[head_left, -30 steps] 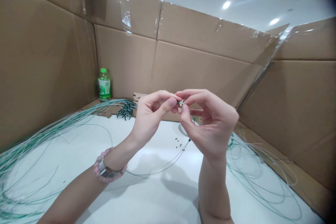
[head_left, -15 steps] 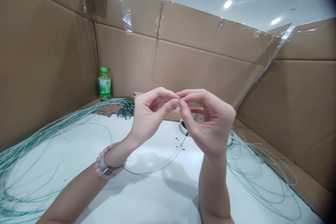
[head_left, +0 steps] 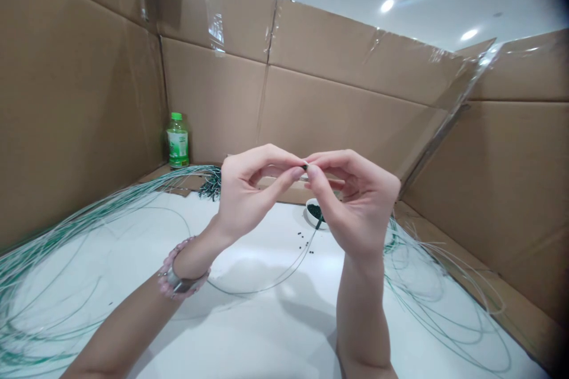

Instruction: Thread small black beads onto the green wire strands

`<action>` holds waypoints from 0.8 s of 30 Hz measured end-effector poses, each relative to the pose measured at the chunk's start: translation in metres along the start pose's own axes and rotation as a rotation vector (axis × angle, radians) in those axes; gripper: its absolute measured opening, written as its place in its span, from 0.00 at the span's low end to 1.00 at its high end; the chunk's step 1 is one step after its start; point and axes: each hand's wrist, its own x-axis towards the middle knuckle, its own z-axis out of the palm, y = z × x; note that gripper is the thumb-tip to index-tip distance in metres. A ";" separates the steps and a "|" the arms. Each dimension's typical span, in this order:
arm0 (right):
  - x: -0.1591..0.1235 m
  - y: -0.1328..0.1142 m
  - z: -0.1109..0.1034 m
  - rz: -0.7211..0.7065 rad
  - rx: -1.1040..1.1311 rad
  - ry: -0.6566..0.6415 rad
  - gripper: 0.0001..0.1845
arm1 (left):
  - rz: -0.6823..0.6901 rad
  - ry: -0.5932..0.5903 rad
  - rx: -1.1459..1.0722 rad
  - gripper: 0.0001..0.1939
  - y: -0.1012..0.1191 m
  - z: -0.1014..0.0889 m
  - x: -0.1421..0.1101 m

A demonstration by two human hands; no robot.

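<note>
My left hand (head_left: 249,192) and my right hand (head_left: 355,201) are raised together above the white table (head_left: 267,331), fingertips meeting in a pinch. Between them sits the end of a thin green wire (head_left: 284,269) with a tiny dark bead (head_left: 304,166) at the pinch. The wire drops from my right hand and loops over the table toward my left wrist, which wears a pink bead bracelet (head_left: 175,275). Below my hands stands a small white dish of dark beads (head_left: 315,212), with a few loose beads (head_left: 304,243) beside it.
A large bundle of green wires (head_left: 66,237) fans across the left of the table, and more loops (head_left: 435,302) lie on the right. A green bottle (head_left: 177,141) stands in the back left corner. Taped cardboard walls (head_left: 347,112) enclose the table on three sides.
Both hands have risen slightly and drawn closer at the fingertips. The small white dish of beads has come into view below them. The hanging wire has shifted a little.
</note>
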 end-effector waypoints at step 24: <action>-0.002 -0.004 -0.003 -0.213 -0.205 0.066 0.09 | -0.037 0.018 0.022 0.05 0.006 -0.005 0.003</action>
